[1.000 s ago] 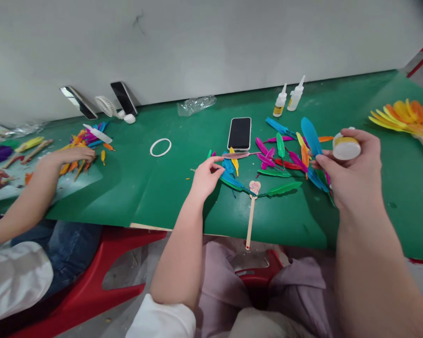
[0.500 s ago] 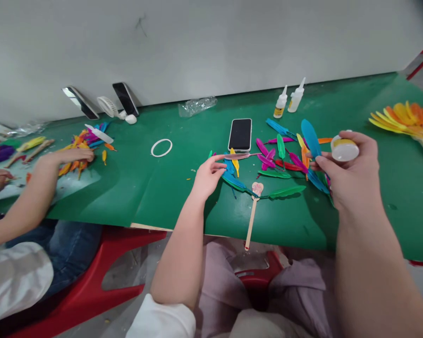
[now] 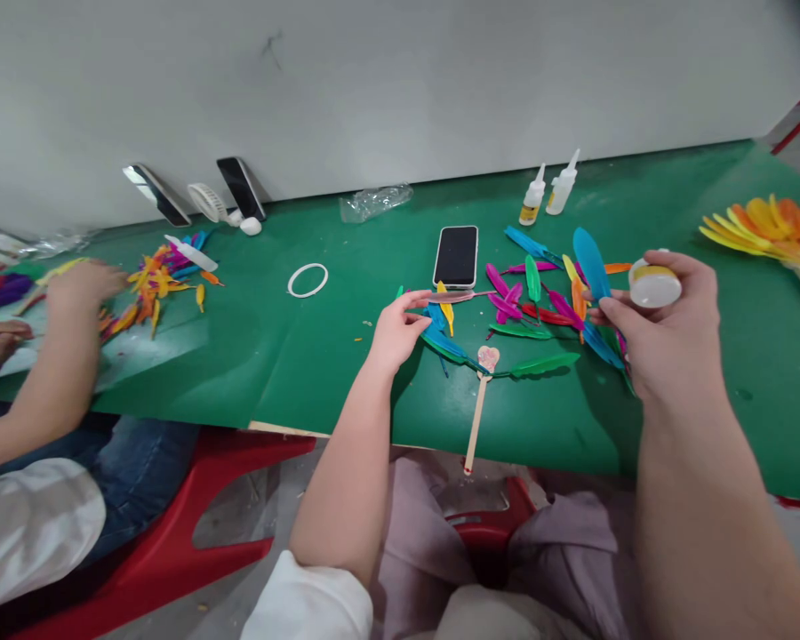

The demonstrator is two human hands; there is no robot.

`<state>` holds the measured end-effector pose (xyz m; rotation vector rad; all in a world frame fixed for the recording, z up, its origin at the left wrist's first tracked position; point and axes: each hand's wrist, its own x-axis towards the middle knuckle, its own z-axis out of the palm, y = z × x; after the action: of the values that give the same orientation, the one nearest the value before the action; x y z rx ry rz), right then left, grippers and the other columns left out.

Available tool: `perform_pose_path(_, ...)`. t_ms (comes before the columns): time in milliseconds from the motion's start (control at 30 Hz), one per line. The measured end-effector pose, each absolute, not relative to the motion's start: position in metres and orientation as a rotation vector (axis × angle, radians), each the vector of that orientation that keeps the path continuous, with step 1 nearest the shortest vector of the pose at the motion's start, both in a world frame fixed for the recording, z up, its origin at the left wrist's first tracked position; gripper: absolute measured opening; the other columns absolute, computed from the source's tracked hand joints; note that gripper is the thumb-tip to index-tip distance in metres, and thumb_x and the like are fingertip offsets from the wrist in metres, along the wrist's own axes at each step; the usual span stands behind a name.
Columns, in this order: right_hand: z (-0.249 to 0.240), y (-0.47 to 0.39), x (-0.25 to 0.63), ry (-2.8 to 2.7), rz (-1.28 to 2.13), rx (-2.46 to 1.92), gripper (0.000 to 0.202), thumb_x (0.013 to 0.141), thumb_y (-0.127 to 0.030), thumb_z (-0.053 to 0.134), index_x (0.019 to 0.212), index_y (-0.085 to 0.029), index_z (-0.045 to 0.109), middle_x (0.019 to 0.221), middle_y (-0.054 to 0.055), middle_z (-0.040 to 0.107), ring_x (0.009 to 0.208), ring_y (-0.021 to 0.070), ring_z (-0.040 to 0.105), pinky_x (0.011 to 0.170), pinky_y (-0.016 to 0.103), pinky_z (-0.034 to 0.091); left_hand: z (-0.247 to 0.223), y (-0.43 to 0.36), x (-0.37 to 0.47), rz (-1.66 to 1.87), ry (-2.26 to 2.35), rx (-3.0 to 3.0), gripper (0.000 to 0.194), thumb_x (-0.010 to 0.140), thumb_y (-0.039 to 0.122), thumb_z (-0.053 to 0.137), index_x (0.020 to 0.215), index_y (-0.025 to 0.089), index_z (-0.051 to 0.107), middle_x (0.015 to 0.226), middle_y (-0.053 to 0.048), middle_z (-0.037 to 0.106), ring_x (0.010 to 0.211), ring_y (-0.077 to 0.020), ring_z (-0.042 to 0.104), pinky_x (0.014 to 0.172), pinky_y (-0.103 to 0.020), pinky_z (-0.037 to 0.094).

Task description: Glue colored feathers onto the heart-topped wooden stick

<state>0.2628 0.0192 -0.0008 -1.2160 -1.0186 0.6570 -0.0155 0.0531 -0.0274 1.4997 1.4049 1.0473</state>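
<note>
My right hand (image 3: 673, 329) is closed round a small white bottle (image 3: 654, 284) whose round end faces me, and a blue feather (image 3: 591, 260) is pinched at its fingertips. At the left of the feather pile, my left hand (image 3: 398, 331) has its fingers apart beside a blue feather (image 3: 440, 342) and a mauve feather (image 3: 450, 297). Between my hands lies a wooden stick (image 3: 476, 425) with a glittery heart-shaped top (image 3: 488, 358). The blue feather and a green feather (image 3: 545, 364) reach out from that top to either side. Magenta feathers (image 3: 505, 293) lie behind it.
A phone (image 3: 457, 256) lies behind the feathers, with two glue bottles (image 3: 532, 197) (image 3: 563, 185) farther back. A yellow-orange feather fan (image 3: 773, 233) is at the right. At the left are a white ring (image 3: 308, 280) and another person's arms (image 3: 60, 373) near a feather pile (image 3: 156, 283).
The other person's hand has moved left, off the orange feathers. My own hands hold nearly the same pose, and the whole view has shifted slightly.
</note>
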Motion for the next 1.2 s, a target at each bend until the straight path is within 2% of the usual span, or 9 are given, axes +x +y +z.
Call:
perform_pose_path(300, 0.0, 0.017, 0.266, -1.015, 0.652, -1.245, 0.061, 0.057, -0.009, 0.068, 0.112, -0.023, 0.046, 0.076, -0.004, 0.055, 0.066, 0.0109, 0.06, 0.066, 0.034, 0.055, -0.032, 0.06, -0.011, 1.059, 1.402, 1.522, 0.042, 0.068, 0.003, 0.059, 0.108, 0.016, 0.06, 0.1, -0.007, 0.062, 0.068, -0.0088, 0.058, 0.073, -0.027, 0.049)
perform_pose_path(500, 0.0, 0.014, 0.302, -1.058, 0.491, -1.459, 0.066, 0.056, -0.009, 0.068, 0.117, -0.022, 0.045, 0.072, -0.003, 0.057, 0.07, 0.0142, 0.063, 0.072, 0.035, 0.051, -0.028, 0.059, -0.008, 1.12, 1.389, 1.531, 0.035, 0.071, 0.011, 0.06, 0.106, 0.015, 0.061, 0.1, -0.008, 0.064, 0.078, -0.0128, 0.061, 0.077, -0.03, 0.049)
perform_pose_path(567, 0.0, 0.01, 0.317, -1.106, 0.398, -1.619, 0.066, 0.058, -0.012, 0.068, 0.118, -0.024, 0.045, 0.074, -0.002, 0.06, 0.074, 0.0161, 0.063, 0.075, 0.037, 0.048, -0.026, 0.059, -0.009, 1.148, 1.414, 1.558, 0.032, 0.072, 0.015, 0.06, 0.104, 0.015, 0.061, 0.101, -0.007, 0.065, 0.084, -0.0142, 0.06, 0.08, -0.031, 0.048)
perform_pose_path(733, -0.002, 0.0, 0.335, -1.178, 0.239, -2.026, 0.055, 0.064, -0.023, 0.065, 0.116, -0.026, 0.048, 0.077, 0.001, 0.064, 0.075, 0.0204, 0.062, 0.075, 0.039, 0.044, -0.02, 0.056, -0.011, 1.169, 1.521, 1.58, 0.031, 0.074, 0.021, 0.058, 0.105, 0.016, 0.062, 0.1, -0.007, 0.066, 0.085, -0.0155, 0.06, 0.077, -0.03, 0.048)
perform_pose_path(900, -0.004, -0.002, 0.328, -1.284, 0.271, -2.059, 0.056, 0.066, -0.033, 0.064, 0.118, -0.028, 0.042, 0.083, 0.002, 0.065, 0.068, 0.021, 0.061, 0.067, 0.036, 0.045, -0.015, 0.052, -0.011, 1.166, 1.623, 1.605, 0.03, 0.076, 0.024, 0.057, 0.103, 0.017, 0.063, 0.1, -0.007, 0.065, 0.086, -0.0163, 0.06, 0.077, -0.03, 0.048)
perform_pose_path(1000, -0.005, -0.005, 0.312, -1.533, 0.252, -2.05, 0.056, 0.067, -0.038, 0.064, 0.117, -0.027, 0.041, 0.082, 0.003, 0.063, 0.066, 0.0217, 0.059, 0.06, 0.033, 0.044, -0.013, 0.05, -0.011, 1.154, 1.641, 1.614, 0.029, 0.076, 0.025, 0.056, 0.102, 0.017, 0.064, 0.099, -0.006, 0.066, 0.086, -0.0167, 0.06, 0.08, -0.031, 0.048)
perform_pose_path(1200, -0.019, -0.013, 0.293, -1.998, 0.12, -1.941, 0.046, 0.073, -0.022, 0.054, 0.117, -0.022, 0.04, 0.088, 0.008, 0.061, 0.078, 0.0255, 0.059, 0.061, 0.032, 0.042, -0.011, 0.048, -0.017, 1.139, 1.697, 1.614, 0.027, 0.078, 0.027, 0.054, 0.101, 0.018, 0.064, 0.1, -0.005, 0.066, 0.087, -0.0171, 0.06, 0.082, -0.031, 0.048)
